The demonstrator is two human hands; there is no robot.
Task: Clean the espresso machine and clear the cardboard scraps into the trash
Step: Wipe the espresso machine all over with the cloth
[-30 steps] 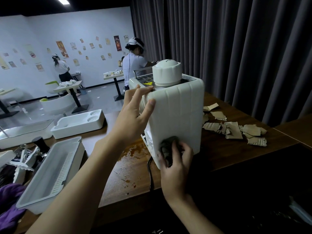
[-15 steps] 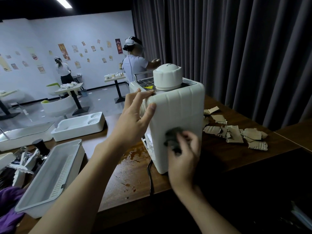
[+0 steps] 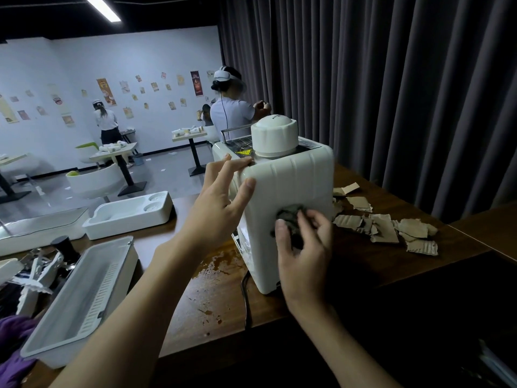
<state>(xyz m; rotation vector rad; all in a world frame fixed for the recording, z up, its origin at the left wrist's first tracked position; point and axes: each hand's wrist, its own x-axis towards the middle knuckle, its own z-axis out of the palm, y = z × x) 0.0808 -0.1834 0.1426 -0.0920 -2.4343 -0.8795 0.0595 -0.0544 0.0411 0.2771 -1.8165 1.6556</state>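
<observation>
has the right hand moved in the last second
Yes. The right hand slid the dark cloth up the espresso machine, from near its base to mid-height.

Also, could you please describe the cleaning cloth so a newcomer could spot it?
Find the white espresso machine on the dark wooden table. Against its near panel, the right hand holds a crumpled cloth, nearly black, unlike the tan cardboard scraps to the right.

Dark grey pleated curtains [image 3: 391,93] fill the view from 12 to 3 o'clock. At 10 o'clock a white wall [image 3: 56,65] dotted with small posters [image 3: 106,91] stands behind pedestal tables [image 3: 114,155] and white tub chairs [image 3: 92,182] on a pale floor [image 3: 165,177]. A ceiling strip light [image 3: 102,8] glows at 11 o'clock.
</observation>
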